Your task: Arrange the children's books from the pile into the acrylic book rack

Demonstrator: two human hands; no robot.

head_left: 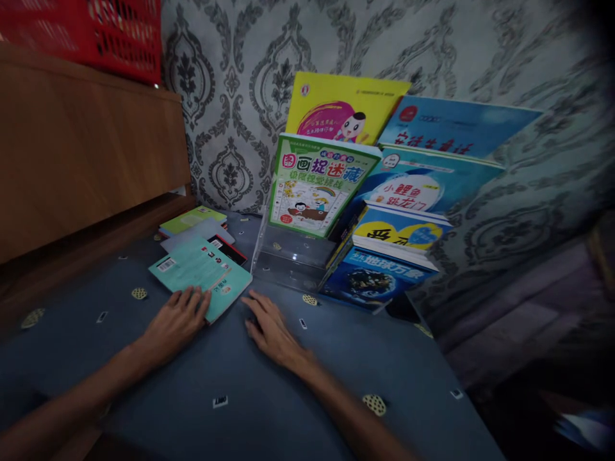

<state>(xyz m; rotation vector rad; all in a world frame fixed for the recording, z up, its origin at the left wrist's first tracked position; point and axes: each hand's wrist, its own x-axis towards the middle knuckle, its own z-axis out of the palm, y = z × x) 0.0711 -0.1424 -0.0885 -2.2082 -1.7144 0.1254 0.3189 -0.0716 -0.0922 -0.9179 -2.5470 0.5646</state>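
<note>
A teal book (196,272) lies flat at the left of the table, its barcode at the upper left corner. The fingers of my left hand (180,320) rest stretched out on its near edge. Just right of that book, my right hand (270,328) is held low over the table with its fingers apart and nothing in them. Under and behind the teal book lie a dark book with a red edge (228,248), a pale grey item (195,232) and a yellow-green book (202,219). A clear stepped rack (288,259) stands to the right, holding several books.
On the rack are a green picture book (319,192), a yellow book (336,105), blue books and a dark blue earth book (369,282). A wooden cabinet (91,147) with a red basket (127,38) on it borders the left. Patterned wallpaper (230,115) rises behind.
</note>
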